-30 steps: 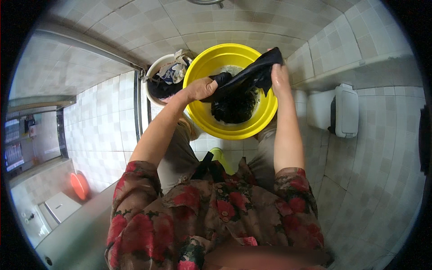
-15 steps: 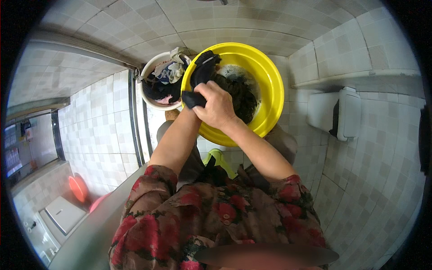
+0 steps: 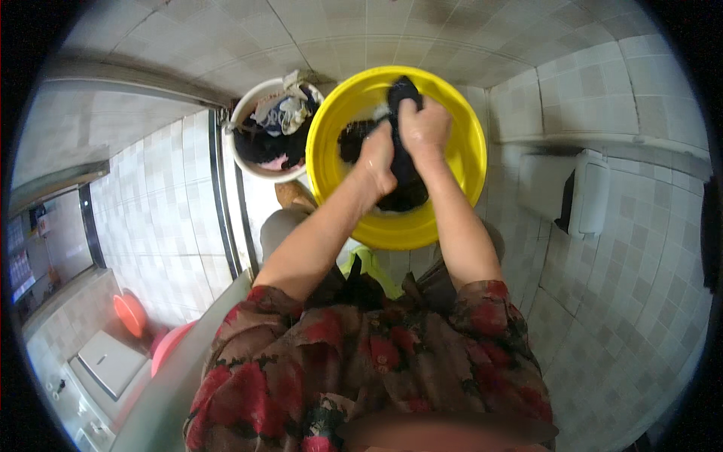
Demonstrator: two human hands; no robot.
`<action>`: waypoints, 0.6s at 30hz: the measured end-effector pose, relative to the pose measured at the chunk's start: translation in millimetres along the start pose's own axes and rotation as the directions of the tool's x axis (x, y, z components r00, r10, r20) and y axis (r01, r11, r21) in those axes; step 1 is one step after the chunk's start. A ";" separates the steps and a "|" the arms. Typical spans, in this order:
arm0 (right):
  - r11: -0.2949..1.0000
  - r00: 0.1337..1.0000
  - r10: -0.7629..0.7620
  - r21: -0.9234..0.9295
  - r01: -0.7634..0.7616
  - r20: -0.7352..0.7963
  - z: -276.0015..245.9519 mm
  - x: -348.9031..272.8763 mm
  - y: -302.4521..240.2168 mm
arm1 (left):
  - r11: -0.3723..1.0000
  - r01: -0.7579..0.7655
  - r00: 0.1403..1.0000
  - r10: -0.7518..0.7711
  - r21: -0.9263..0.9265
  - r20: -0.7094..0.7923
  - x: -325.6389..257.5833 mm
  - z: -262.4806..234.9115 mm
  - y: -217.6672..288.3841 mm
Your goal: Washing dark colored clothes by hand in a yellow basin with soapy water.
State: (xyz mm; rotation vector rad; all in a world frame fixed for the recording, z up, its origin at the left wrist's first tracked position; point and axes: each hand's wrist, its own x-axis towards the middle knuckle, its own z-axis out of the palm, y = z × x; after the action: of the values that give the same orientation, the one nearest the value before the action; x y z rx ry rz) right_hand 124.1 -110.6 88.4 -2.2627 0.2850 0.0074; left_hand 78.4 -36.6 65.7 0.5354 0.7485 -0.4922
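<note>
Basin (image 3: pixel 459 162): open from above; both hands and a dark cloth (image 3: pixel 403 162) fill its middle, with free room along the right and near rim.
Left of basin: white bucket (image 3: pixel 248 162) touches it, heaped with clothes; no gap between.
Far side: bare tiled floor (image 3: pixel 361 38).
Right: tiled wall ledge (image 3: pixel 595 135) just beside the basin.
Near side: knees close under the rim.

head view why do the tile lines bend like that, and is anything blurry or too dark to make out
Head view: fisheye lens bows the floor tiles toward a black rim. Lighting is even, no strong glare on the yellow basin. The dark cloth gripped by the left hand and right hand shows no detail.
</note>
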 end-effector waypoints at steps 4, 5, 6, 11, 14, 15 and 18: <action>0.978 0.978 -0.203 -0.049 0.201 -0.043 23.1 -25.2 -2.1 | 0.995 0.006 0.999 -0.001 0.096 -0.047 15.4 -28.5 19.2; 0.947 0.949 -0.313 -0.066 0.314 0.026 32.1 -42.7 -11.8 | 0.989 0.024 0.893 0.043 -0.145 0.448 39.3 -69.8 23.1; 0.945 0.946 -0.322 -0.043 0.324 0.040 40.1 -53.3 -18.0 | 0.932 0.155 0.566 0.188 -0.328 0.803 50.2 -98.2 25.9; 0.987 0.999 0.001 -0.158 0.006 0.041 17.9 15.4 23.2 | 0.997 -0.024 0.999 0.022 0.068 0.029 -14.7 0.8 11.3; 0.981 0.985 -0.168 -0.105 0.164 -0.030 -1.7 9.5 14.3 | 0.966 -0.013 0.992 -0.019 0.258 0.123 -41.9 8.9 26.5; 0.982 0.985 -0.168 -0.098 0.163 -0.036 -8.3 12.5 9.5 | 0.943 -0.074 0.984 0.016 0.326 0.178 -44.5 5.4 36.9; 0.992 0.997 -0.067 0.106 0.062 0.041 -19.5 16.7 9.2 | 0.821 -0.309 0.938 0.179 0.480 0.298 -32.3 -17.4 51.9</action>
State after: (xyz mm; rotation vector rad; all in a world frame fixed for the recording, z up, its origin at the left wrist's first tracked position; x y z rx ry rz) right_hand 136.8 -134.4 92.6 -2.1636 0.1842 0.0088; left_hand 79.9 20.7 93.1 1.0500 0.2919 -0.5063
